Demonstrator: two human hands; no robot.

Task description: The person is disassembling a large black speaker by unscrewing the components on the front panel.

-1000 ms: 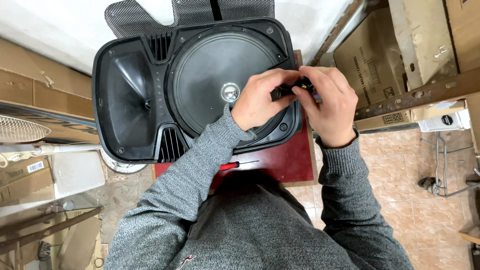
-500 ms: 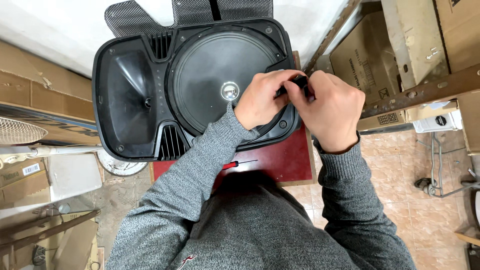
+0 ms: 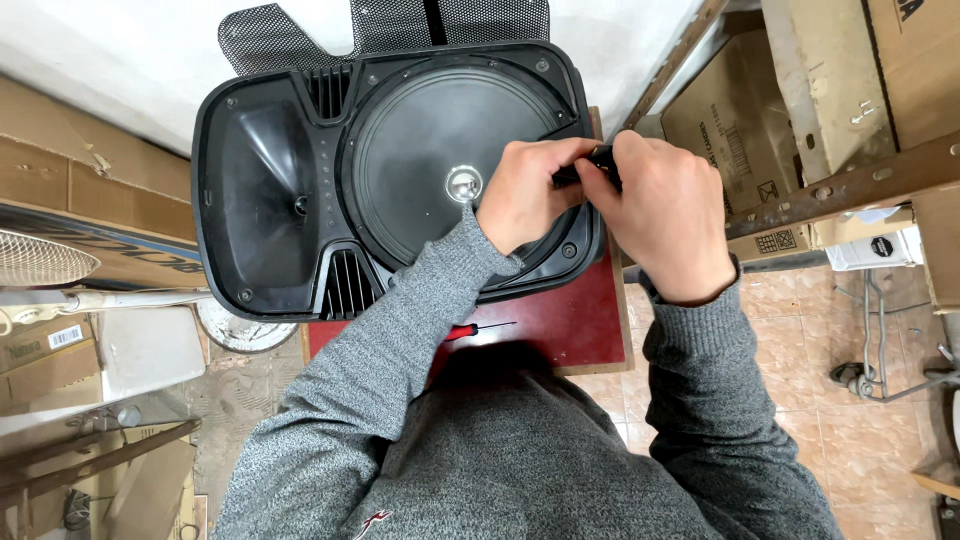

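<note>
A black loudspeaker cabinet (image 3: 270, 200) lies face up on a dark red board (image 3: 570, 325), its round woofer cone (image 3: 430, 170) and horn opening exposed. My left hand (image 3: 525, 195) and my right hand (image 3: 665, 215) meet over the woofer's right rim, both closed around a small black object (image 3: 598, 160) that they mostly hide. A red-handled screwdriver (image 3: 475, 330) lies on the board by my left sleeve.
A black mesh grille (image 3: 400, 25) leans behind the speaker against the white wall. Cardboard boxes (image 3: 760, 110) and a wooden beam (image 3: 850, 180) crowd the right. More boxes and a fan guard (image 3: 40, 260) sit left. Tiled floor shows below right.
Both hands have stayed at the woofer's right rim, shifting only slightly around the small black object. The speaker has not moved.
</note>
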